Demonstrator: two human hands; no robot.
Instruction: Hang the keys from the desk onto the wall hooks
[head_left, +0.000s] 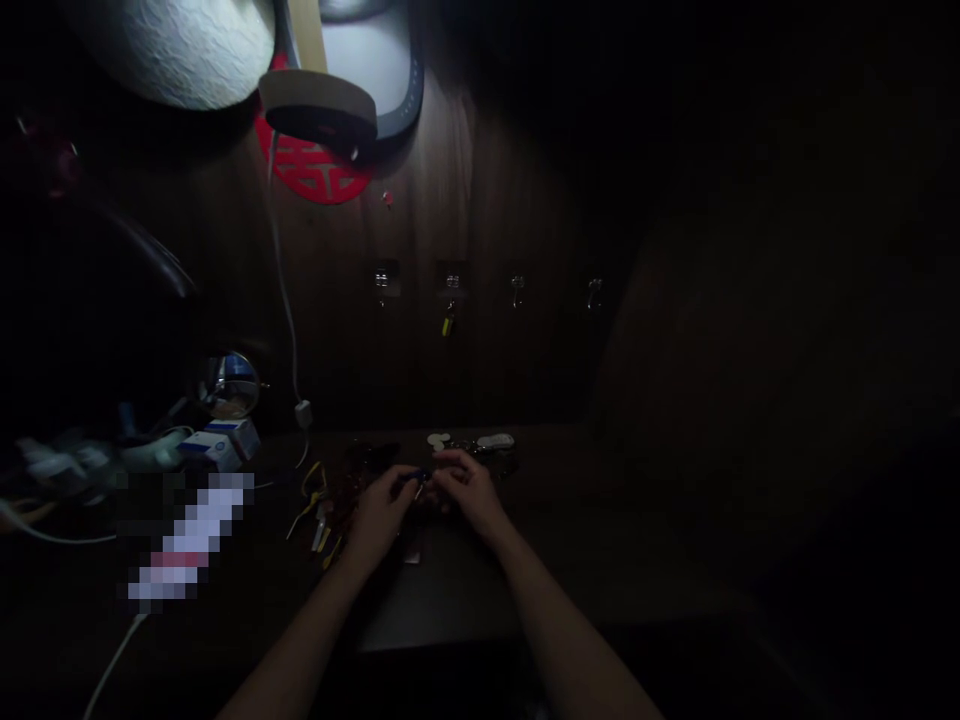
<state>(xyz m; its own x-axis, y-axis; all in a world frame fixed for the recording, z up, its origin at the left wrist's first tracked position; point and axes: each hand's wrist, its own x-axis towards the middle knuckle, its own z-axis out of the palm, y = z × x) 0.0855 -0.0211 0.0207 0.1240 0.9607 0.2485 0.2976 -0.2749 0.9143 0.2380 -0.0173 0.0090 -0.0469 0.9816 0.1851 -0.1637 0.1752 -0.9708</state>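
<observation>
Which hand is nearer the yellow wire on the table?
Left. The left hand sits just beside the yellow wire, while the right hand is farther away, on the far side of the left hand.

Sm. blue item [418, 477], partly hidden

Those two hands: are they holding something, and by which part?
Seemingly a small blue object, too dim to identify, pinched by its ends between the fingers of the left hand and right hand.
</observation>
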